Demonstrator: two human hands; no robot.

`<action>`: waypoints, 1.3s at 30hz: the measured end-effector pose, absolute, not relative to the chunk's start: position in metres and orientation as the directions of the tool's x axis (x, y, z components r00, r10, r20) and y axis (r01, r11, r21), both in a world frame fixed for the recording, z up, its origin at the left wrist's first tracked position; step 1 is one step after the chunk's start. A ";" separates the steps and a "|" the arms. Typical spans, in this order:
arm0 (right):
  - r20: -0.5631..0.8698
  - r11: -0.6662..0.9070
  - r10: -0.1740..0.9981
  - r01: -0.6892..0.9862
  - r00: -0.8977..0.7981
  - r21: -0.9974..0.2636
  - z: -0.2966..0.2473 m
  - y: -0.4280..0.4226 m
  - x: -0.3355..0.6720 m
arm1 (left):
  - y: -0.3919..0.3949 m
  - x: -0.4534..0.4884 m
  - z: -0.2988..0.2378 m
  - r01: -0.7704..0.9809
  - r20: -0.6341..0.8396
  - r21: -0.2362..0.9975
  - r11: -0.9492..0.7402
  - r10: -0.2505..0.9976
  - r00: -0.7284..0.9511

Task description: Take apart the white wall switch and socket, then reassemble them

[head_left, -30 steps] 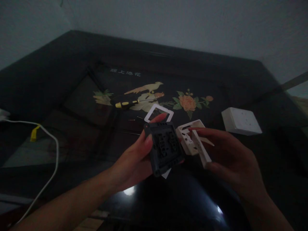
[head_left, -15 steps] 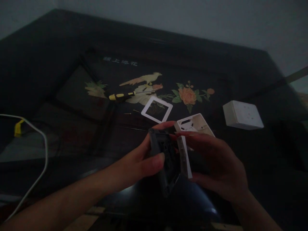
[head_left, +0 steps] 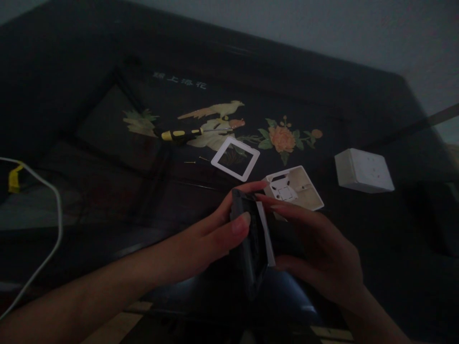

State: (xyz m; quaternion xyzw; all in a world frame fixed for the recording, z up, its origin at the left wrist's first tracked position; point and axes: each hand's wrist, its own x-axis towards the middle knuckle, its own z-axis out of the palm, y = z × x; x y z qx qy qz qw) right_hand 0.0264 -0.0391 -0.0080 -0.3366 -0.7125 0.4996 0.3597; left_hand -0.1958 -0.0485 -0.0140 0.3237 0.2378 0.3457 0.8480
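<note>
Dark square module [head_left: 247, 260] at lower centre, tilted nearly edge-on; left hand [head_left: 211, 243] curled round it, thumb on its face. Right hand [head_left: 322, 251] half-curled, spanning a white panel [head_left: 267, 236] end to end, at the module's right side; contact hard to judge in dim light. Open white box [head_left: 309, 191] just above right hand. Dark counter [head_left: 358, 110] separates it from white block [head_left: 371, 169], right; far edge slants across top.
</note>
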 end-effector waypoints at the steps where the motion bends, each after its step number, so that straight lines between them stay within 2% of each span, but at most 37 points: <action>1: 0.175 0.277 0.834 0.123 -0.524 -0.953 -0.008 -0.039 0.026 | -0.048 -0.196 -0.014 -0.429 -0.170 0.728 0.535 0.747 0.642; 7: 0.179 0.285 0.826 0.122 -0.534 -0.951 -0.005 -0.038 0.024 | -0.045 -0.195 -0.012 -0.388 -0.185 0.771 0.505 0.760 0.623; 13: 0.160 0.313 0.823 0.199 -0.546 -0.929 -0.005 -0.033 0.026 | -0.047 -0.196 -0.010 -0.369 -0.286 0.697 0.615 0.709 0.644; 19: 0.036 0.168 0.855 0.211 -0.517 -0.963 -0.008 -0.035 0.025 | -0.046 -0.192 -0.003 -0.435 -0.336 0.627 0.646 0.729 0.597; 26: -0.072 -0.035 0.895 0.092 -0.441 -0.995 -0.009 -0.042 0.011 | -0.046 -0.189 -0.008 -0.455 -0.238 0.698 0.553 0.778 0.581; 29: -0.057 -0.029 0.915 0.075 -0.401 -0.997 -0.010 -0.044 0.006 | -0.047 -0.185 -0.010 -0.467 -0.186 0.741 0.482 0.816 0.547; 33: -0.042 0.002 0.931 0.120 -0.362 -0.993 -0.009 -0.045 0.002 | -0.048 -0.183 -0.010 -0.433 -0.187 0.776 0.458 0.824 0.535; 39: -0.039 -0.013 0.952 0.088 -0.305 -0.996 -0.007 -0.048 -0.003 | -0.049 -0.182 -0.012 -0.367 -0.172 0.839 0.402 0.835 0.522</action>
